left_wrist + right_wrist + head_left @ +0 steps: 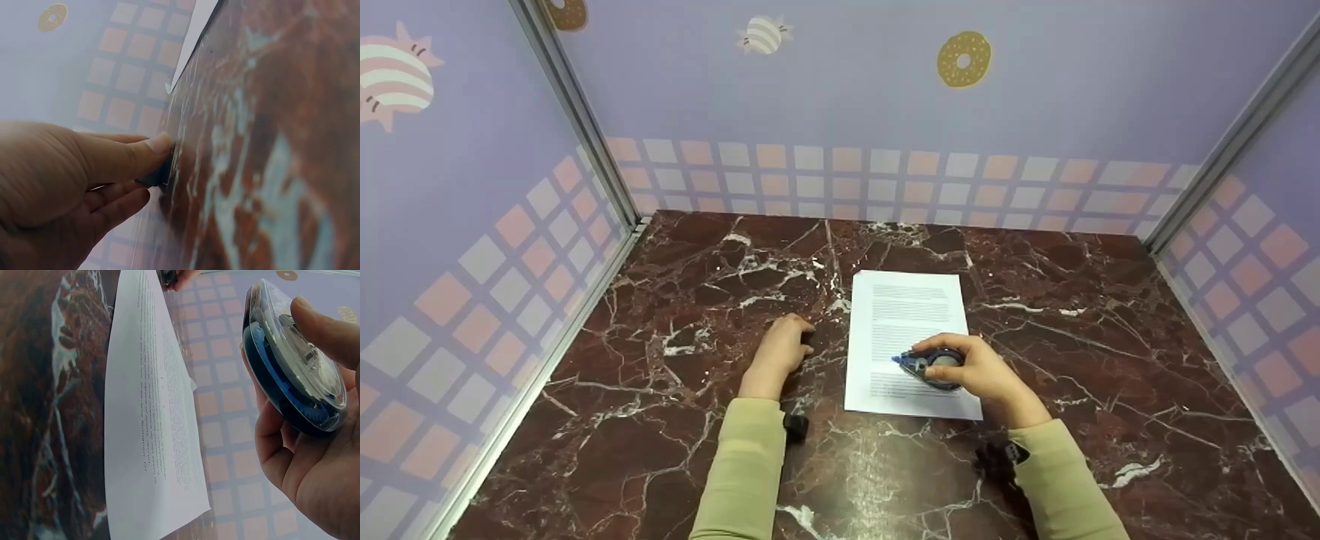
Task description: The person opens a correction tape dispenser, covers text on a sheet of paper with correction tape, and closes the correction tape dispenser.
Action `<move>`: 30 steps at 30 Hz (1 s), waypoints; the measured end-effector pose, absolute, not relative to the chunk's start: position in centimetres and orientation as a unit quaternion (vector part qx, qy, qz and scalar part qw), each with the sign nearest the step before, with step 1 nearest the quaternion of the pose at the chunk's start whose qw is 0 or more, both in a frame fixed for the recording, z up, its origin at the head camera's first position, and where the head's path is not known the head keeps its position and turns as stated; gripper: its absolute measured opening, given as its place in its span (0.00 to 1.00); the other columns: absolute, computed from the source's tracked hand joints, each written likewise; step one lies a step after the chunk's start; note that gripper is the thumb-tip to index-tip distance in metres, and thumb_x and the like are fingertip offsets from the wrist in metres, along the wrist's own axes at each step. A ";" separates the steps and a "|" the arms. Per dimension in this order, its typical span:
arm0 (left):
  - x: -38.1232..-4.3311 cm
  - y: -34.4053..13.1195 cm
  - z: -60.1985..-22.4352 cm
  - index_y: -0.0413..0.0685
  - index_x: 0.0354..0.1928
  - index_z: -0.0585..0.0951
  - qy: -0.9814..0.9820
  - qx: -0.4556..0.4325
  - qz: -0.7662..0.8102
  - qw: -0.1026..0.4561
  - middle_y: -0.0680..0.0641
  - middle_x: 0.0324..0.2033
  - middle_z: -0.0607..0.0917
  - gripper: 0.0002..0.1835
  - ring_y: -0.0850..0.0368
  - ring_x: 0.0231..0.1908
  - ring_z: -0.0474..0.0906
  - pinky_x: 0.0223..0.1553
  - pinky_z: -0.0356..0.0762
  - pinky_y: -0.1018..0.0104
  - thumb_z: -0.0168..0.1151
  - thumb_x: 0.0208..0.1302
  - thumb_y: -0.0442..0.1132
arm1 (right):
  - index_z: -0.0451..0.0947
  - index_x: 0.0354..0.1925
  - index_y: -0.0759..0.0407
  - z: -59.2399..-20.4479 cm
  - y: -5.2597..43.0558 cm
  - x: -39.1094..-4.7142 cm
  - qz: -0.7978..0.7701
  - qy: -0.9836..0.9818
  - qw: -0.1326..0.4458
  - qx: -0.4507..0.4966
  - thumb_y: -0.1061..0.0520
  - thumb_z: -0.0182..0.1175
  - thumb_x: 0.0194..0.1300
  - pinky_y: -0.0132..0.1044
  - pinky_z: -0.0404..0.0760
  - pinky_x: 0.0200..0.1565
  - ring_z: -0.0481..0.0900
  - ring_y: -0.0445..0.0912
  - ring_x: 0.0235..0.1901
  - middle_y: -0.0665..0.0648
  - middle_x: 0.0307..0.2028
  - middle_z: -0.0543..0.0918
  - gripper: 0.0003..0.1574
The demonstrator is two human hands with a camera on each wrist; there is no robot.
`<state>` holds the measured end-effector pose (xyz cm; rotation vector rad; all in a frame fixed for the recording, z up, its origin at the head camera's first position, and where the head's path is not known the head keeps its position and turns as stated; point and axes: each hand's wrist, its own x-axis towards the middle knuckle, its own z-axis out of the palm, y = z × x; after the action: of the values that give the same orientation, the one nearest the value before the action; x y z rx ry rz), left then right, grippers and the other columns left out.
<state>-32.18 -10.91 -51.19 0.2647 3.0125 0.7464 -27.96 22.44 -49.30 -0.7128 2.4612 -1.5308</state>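
My right hand [979, 367] grips a correction tape dispenser [941, 369] with a clear-and-blue case, its blue tip pointing left over the lower half of a printed paper sheet [911, 300]. In the right wrist view the dispenser [298, 365] is apart from the paper [140, 394], the thumb on its clear side and the fingers behind. Left of the sheet, my left hand [784, 345] rests low by the tabletop. The left wrist view shows that hand [84, 174] pinching a small dark blue piece [157, 174] between thumb and fingers; its full shape is hidden.
The dark red marbled tabletop [660, 435] carries the sheet, with small white specks behind the left hand. Patterned lilac panels [847, 90] enclose the back and both sides. Black wrist devices [796, 427] sit at both cuffs.
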 end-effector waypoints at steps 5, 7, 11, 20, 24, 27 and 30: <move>-32.1 -10.9 -51.1 0.39 0.54 0.86 0.967 0.064 0.247 0.007 0.38 0.54 0.84 0.18 0.39 0.60 0.78 0.67 0.76 0.48 0.72 0.63 0.37 | 0.86 0.55 0.60 -49.3 22.3 -27.9 -0.511 0.823 0.073 -0.238 0.61 0.73 0.61 0.28 0.80 0.48 0.80 0.42 0.47 0.66 0.55 0.86 0.22; -32.0 -10.8 -50.8 0.41 0.55 0.86 0.965 0.051 0.256 0.009 0.38 0.56 0.85 0.19 0.39 0.61 0.79 0.66 0.77 0.47 0.73 0.64 0.40 | 0.86 0.54 0.61 -49.2 22.2 -27.9 -0.512 0.822 0.072 -0.239 0.61 0.73 0.61 0.29 0.80 0.48 0.80 0.42 0.47 0.66 0.55 0.86 0.22; -31.7 -10.4 -50.1 0.45 0.58 0.85 0.957 0.054 0.286 0.004 0.40 0.58 0.86 0.22 0.40 0.61 0.80 0.65 0.79 0.46 0.73 0.63 0.42 | 0.85 0.55 0.61 -49.2 22.1 -27.9 -0.517 0.820 0.073 -0.237 0.61 0.73 0.61 0.30 0.81 0.48 0.80 0.42 0.46 0.66 0.55 0.86 0.22; -31.2 -8.7 -48.4 0.43 0.59 0.85 0.932 0.138 0.334 -0.019 0.40 0.57 0.88 0.23 0.41 0.59 0.84 0.62 0.82 0.49 0.74 0.61 0.40 | 0.84 0.56 0.64 -49.2 22.0 -27.9 -0.530 0.812 0.078 -0.230 0.62 0.71 0.63 0.26 0.82 0.45 0.81 0.41 0.45 0.70 0.57 0.84 0.22; -30.7 -7.9 -47.8 0.42 0.60 0.84 0.923 0.171 0.344 -0.023 0.38 0.58 0.87 0.25 0.41 0.60 0.83 0.62 0.82 0.49 0.74 0.61 0.39 | 0.83 0.57 0.67 -49.2 22.1 -27.7 -0.544 0.804 0.081 -0.225 0.63 0.69 0.64 0.26 0.83 0.42 0.82 0.40 0.42 0.72 0.58 0.82 0.23; -30.3 -7.2 -47.3 0.41 0.60 0.84 0.917 0.196 0.346 -0.031 0.38 0.55 0.88 0.26 0.42 0.57 0.85 0.61 0.84 0.51 0.74 0.60 0.40 | 0.81 0.58 0.69 -49.3 22.1 -27.7 -0.554 0.798 0.081 -0.223 0.63 0.68 0.65 0.27 0.85 0.40 0.83 0.38 0.39 0.73 0.57 0.82 0.24; -30.0 -6.5 -46.9 0.40 0.58 0.85 0.908 0.216 0.357 -0.028 0.38 0.51 0.89 0.25 0.43 0.52 0.87 0.55 0.86 0.52 0.75 0.59 0.40 | 0.80 0.59 0.70 -49.2 22.1 -27.7 -0.565 0.791 0.083 -0.221 0.63 0.68 0.66 0.27 0.85 0.37 0.83 0.37 0.36 0.75 0.56 0.82 0.24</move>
<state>-30.01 -6.55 -46.90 0.6906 2.9063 1.1424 -27.70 22.13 -49.19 -0.6605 2.3614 -1.6868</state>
